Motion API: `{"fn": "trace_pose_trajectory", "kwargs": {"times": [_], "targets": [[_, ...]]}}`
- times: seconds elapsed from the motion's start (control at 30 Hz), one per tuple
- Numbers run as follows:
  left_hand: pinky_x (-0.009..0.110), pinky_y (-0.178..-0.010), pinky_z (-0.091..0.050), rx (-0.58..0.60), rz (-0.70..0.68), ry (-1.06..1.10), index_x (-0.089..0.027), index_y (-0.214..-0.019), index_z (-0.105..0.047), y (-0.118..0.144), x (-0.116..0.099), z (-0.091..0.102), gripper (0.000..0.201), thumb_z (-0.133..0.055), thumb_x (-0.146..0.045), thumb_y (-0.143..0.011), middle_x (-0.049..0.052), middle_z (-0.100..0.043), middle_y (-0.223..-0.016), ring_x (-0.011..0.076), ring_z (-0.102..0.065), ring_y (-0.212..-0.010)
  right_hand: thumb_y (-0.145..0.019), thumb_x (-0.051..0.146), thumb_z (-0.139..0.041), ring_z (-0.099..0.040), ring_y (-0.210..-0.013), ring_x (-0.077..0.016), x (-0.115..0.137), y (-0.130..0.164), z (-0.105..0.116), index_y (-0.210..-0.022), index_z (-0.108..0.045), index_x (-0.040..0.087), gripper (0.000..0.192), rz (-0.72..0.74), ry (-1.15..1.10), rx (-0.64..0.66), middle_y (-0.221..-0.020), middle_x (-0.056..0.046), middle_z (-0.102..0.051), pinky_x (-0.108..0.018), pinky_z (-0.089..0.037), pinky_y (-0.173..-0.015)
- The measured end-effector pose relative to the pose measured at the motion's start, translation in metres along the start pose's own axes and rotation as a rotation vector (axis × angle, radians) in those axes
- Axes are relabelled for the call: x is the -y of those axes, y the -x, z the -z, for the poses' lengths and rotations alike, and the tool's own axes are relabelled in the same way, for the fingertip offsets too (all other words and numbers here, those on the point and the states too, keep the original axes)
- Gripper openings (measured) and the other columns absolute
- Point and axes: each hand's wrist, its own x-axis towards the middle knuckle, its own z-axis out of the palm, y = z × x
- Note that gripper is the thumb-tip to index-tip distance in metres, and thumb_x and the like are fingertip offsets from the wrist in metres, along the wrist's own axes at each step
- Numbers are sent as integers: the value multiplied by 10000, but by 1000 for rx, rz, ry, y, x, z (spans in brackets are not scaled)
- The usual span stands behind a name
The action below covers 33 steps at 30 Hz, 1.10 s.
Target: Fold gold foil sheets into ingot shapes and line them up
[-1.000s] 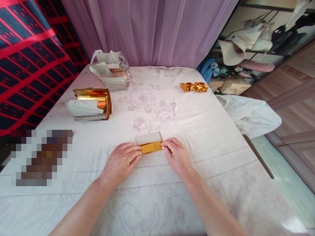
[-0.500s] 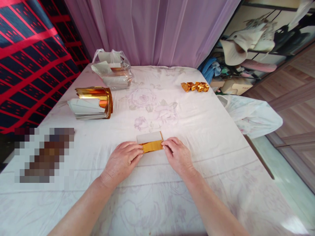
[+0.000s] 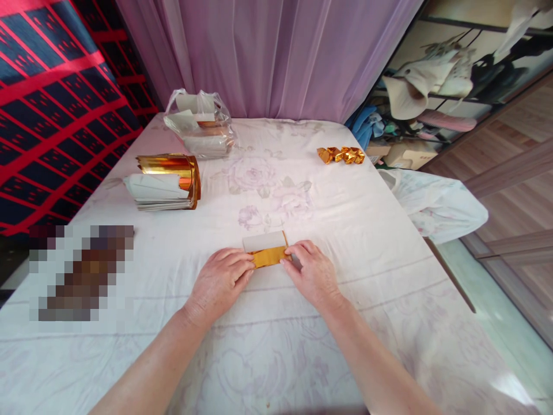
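Note:
A small sheet of gold foil paper (image 3: 268,255), white on its back, lies on the white flowered tablecloth (image 3: 363,219) in front of me, its near half folded up so the gold side shows. My left hand (image 3: 220,280) pinches the left end of the folded gold strip. My right hand (image 3: 311,272) pinches its right end. Both hands rest on the cloth.
A stack of gold foil sheets (image 3: 166,183) with a curled top sheet sits at the left. A plastic bag of more sheets (image 3: 199,124) lies behind it. Three folded gold pieces (image 3: 341,154) lie at the far right. A pixelated patch (image 3: 82,271) covers the near left.
My hands have stayed on the ends of the gold strip; the fingers have pressed slightly closer together. The view has shifted a little to the right.

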Motion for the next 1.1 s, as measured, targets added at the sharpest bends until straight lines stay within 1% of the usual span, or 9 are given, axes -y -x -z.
{"fn": "trace_pose_trajectory", "kwargs": {"times": [0.1, 0.17, 0.3, 0.37, 0.43, 0.57, 0.7, 0.9, 1.1], "targets": [[423, -881, -524, -6, 1, -5, -211, -938, -704, -1, -1, 0, 147, -557, -216, -949, 28, -757, -1012, 219, -665, -957, -874, 229, -634, -625, -840, -212, 11, -6, 6, -867, -678, 232, 44, -15, 69, 78, -932, -48, -659, -305, -443, -669], [426, -877, -523, -4, 6, -6, -210, -927, -701, -1, -2, 0, 138, -565, -215, -945, 33, -753, -1014, 222, -660, -953, -876, 174, -596, -617, -853, -220, 18, -10, 8, -813, -677, 225, 115, 11, 102, 111, -908, -60, -646, -308, -436, -666], [423, -878, -516, -3, 16, 2, -206, -922, -699, -1, -4, 1, 135, -566, -197, -937, 38, -749, -1008, 219, -656, -953, -812, 42, -543, -619, -810, -188, 19, -13, 1, -837, -680, 225, 230, 80, -21, 141, -869, -41, -650, -298, -458, -716], [439, -914, -499, 4, 29, 5, -214, -925, -701, -1, -5, 2, 133, -571, -190, -931, 31, -749, -1014, 218, -660, -964, -798, 20, -528, -626, -809, -180, 13, -12, -4, -834, -674, 220, 250, 118, -115, 123, -856, -33, -656, -295, -471, -739], [460, -959, -472, 14, 51, 6, -226, -924, -701, -1, -6, 2, 133, -574, -190, -928, 21, -750, -1025, 217, -662, -976, -812, 32, -531, -634, -834, -182, 6, -10, -8, -850, -675, 216, 237, 148, -182, 66, -870, -34, -667, -301, -480, -769], [462, -999, -451, 27, 93, 27, -235, -939, -704, -1, -6, 3, 151, -556, -205, -935, 17, -752, -1024, 208, -661, -985, -869, 97, -538, -634, -855, -190, 1, -6, -10, -877, -686, 229, 198, 192, -209, -23, -891, -36, -686, -320, -487, -798], [460, -1005, -453, 31, 96, 39, -240, -951, -707, -1, -6, 3, 176, -534, -207, -942, 21, -754, -1022, 207, -658, -991, -894, 123, -533, -634, -869, -200, 2, -4, -8, -891, -694, 226, 191, 205, -198, -32, -906, -43, -691, -335, -492, -800], [458, -1004, -454, 30, 87, 24, -237, -951, -708, -1, -6, 2, 172, -538, -209, -945, 17, -755, -1019, 206, -659, -990, -905, 173, -551, -635, -886, -205, 4, -4, -7, -885, -695, 245, 162, 175, -205, 2, -911, -43, -697, -346, -494, -810], [470, -1016, -443, 14, 89, 1, -243, -933, -706, 0, -6, 2, 162, -550, -198, -935, 9, -754, -1028, 205, -668, -976, -891, 159, -575, -625, -855, -201, 5, -5, -8, -863, -679, 229, 128, 174, -194, -13, -896, -38, -689, -335, -475, -784]]}}
